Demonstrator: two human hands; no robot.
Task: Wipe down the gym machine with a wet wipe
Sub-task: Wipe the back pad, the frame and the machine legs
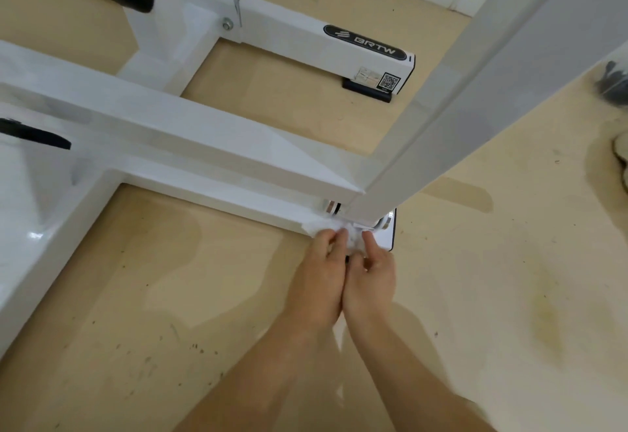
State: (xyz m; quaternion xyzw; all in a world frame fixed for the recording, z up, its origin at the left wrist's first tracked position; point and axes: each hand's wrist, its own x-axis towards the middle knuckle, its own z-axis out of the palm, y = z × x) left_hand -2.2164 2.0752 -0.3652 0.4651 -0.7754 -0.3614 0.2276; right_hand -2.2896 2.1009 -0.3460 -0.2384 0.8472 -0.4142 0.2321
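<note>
Glossy white painted metal gym machine (210,132); crumpled soft wet wipe (351,232); matt, scuffed tan floor (170,295)

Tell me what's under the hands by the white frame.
A crumpled white wipe, pinched by the left hand and right hand, lies against the frame foot. The hands hide its lower part and the surface beneath.
</note>
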